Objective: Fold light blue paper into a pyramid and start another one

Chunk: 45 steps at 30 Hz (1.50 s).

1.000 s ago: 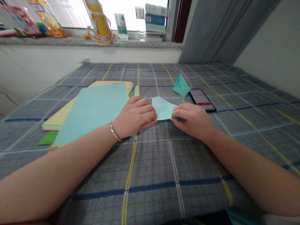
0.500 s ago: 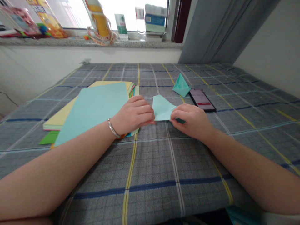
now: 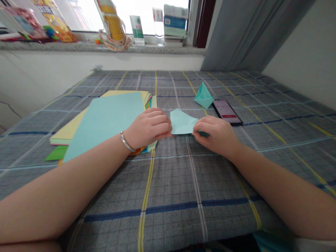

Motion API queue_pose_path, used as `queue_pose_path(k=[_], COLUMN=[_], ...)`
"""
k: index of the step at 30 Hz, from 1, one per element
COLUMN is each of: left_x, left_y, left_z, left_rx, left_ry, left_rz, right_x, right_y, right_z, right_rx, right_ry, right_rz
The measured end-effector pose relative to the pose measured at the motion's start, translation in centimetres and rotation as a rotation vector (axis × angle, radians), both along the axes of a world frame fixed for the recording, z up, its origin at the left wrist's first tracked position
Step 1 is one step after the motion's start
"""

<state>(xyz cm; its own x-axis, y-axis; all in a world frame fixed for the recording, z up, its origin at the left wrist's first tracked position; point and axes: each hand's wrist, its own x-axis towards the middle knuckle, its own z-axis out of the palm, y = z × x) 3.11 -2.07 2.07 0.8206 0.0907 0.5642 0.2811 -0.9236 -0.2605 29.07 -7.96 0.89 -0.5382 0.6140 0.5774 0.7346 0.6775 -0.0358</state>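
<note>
A small light-blue folded paper [image 3: 181, 122] lies on the grey plaid cloth [image 3: 170, 189] between my hands. My left hand [image 3: 149, 127], with a silver bangle on the wrist, has its fingers curled and pinches the paper's left edge. My right hand [image 3: 216, 134] is curled too and pinches the paper's right corner, pressing it onto the cloth. Part of the paper is hidden under my right fingers.
A stack of coloured sheets [image 3: 105, 119], light blue on top, lies to the left under my left wrist. A teal folded paper shape [image 3: 203, 95] and a phone [image 3: 227, 112] sit behind my right hand. Packets and boxes [image 3: 173, 21] line the windowsill; a curtain [image 3: 246, 35] hangs at right.
My left hand has slid slightly left along the paper's edge; the paper and my right hand have barely moved.
</note>
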Motion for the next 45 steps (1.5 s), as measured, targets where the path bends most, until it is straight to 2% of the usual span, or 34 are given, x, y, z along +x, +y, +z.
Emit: queue_pose_path(k=[5,20,29,33,40,45], left_x=[0.3,0.3,0.5,1.0,1.3,1.0], left_y=[-0.5,-0.7,-0.5,-1.1,-1.5,-1.1], left_z=[0.1,0.1,-0.8,-1.0,-1.2,-1.7], left_rx=[0.009,0.124,0.154,0.182,0.128,-0.095], left_ry=[-0.003,-0.009,-0.080,-0.042,-0.081,-0.166], left_rz=[-0.043,0.102,0.071,0.113,0.239,0.271], right_x=[-0.1,0.1,0.2,0.0,0.8,2.5], right_y=[0.0,0.0,0.1,0.2,0.6,0.9], right_z=[0.0,0.0,0.0,0.0,0.5,1.6], right_rx=[-0.023,-0.011,0.018,0.036,0.055,0.038], right_ry=[-0.012,-0.006,-0.048,-0.057,-0.091,-0.109], right_rz=[0.009,-0.011,-0.012,0.015,-0.018,0.057])
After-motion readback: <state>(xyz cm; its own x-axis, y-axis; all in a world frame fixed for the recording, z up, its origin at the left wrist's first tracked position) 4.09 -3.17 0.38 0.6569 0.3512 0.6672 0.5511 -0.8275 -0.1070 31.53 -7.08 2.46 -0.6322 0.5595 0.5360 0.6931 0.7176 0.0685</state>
